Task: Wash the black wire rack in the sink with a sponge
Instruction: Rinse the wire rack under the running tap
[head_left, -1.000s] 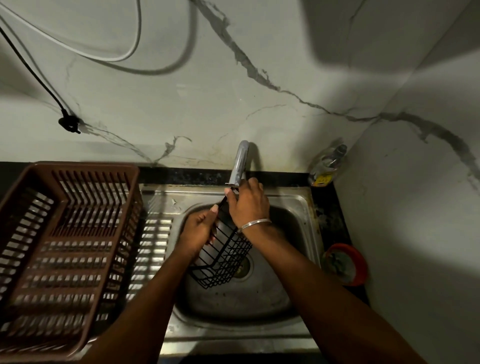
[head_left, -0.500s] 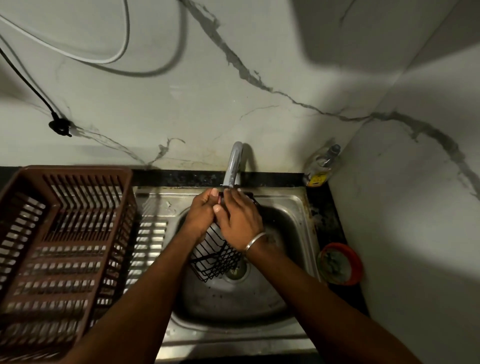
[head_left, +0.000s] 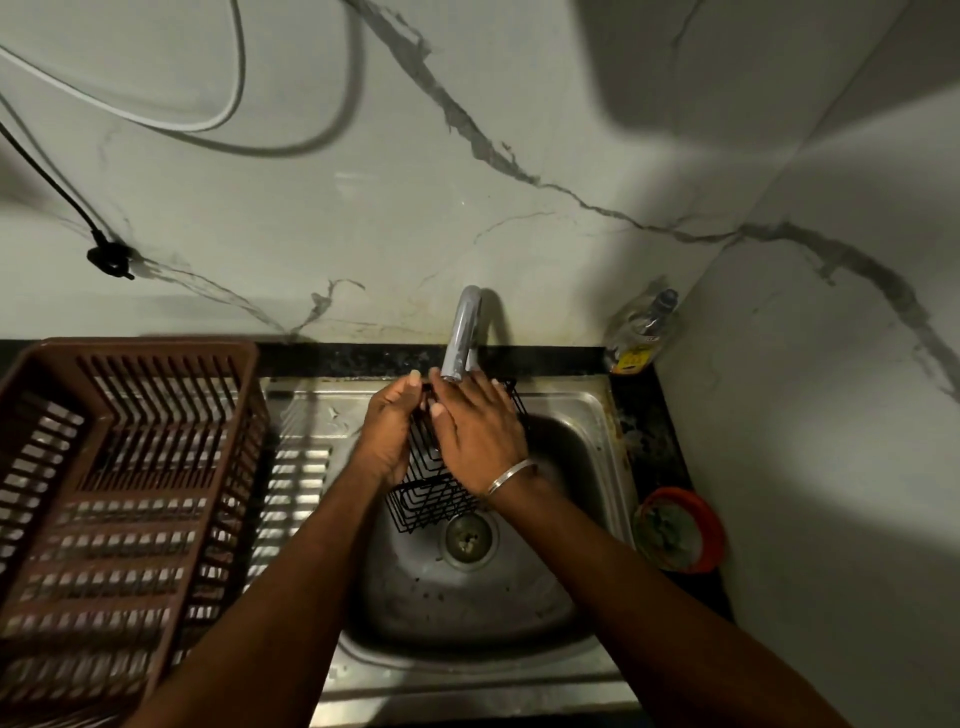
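- Brown slatted basket (head_left: 124, 499): stands at the sink's left edge, partly over the ribbed drainboard (head_left: 298, 467).
- Left hand (head_left: 387, 431): fingers curled round the upper left edge of the black wire rack (head_left: 428, 493), gripping it.
- Black wire rack: held tilted over the back half of the sink (head_left: 457, 686). Its top end is under the faucet (head_left: 462, 332) and its lower end is just behind the drain (head_left: 467, 538). Whether it touches the basin floor cannot be told.
- Right hand (head_left: 478, 436): fingers nearly straight and slightly spread, laid flat on the rack's face and holding nothing. No sponge shows beneath the palm. A metal bangle (head_left: 511, 475) sits at the wrist.
- Step in hand, as judged: wetting and rubbing the rack beneath the spout; whether water runs cannot be told. Done well, the left grip stays firm while the rack is turned so that each face meets the stream. The right fingers should follow the wires lengthwise, and a sponge should be taken up for the welded crossings.
- Clear bottle (head_left: 644, 332): lies at the sink's back right corner, against the wall.
- Red-rimmed tub (head_left: 680, 530): sits on the counter at the sink's right edge. Its contents are unclear.
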